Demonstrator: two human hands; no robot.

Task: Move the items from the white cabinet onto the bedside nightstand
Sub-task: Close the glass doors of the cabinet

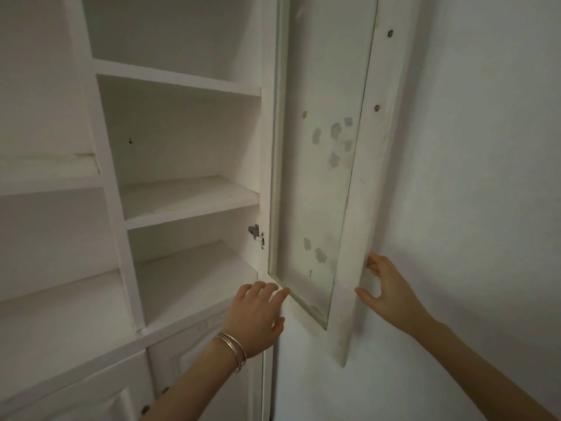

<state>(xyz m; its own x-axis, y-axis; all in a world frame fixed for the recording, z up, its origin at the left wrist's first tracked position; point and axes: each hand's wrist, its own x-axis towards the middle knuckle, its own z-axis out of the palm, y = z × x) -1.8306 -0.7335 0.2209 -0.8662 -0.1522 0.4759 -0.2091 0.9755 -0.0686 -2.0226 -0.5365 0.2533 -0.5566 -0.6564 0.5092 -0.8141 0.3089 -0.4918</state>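
The white cabinet (188, 196) fills the left half of the head view, with its shelves exposed and no items showing on them. Its glass-paned door (358, 238) is swung wide to the right, close to the wall. My right hand (385, 290) grips the door's outer edge low down, thumb on the front face and fingers curled behind it. My left hand (258, 317), bangles at the wrist, reaches up with straight fingers that touch the door's lower inner corner. The nightstand is out of view.
A metal hinge (256, 233) joins the door to the cabinet side. Closed lower cabinet doors (194, 360) with small knobs (145, 409) sit below the shelves. A plain white wall (470, 177) stands directly right of the door. Faded sticker patches mark the glass (334, 138).
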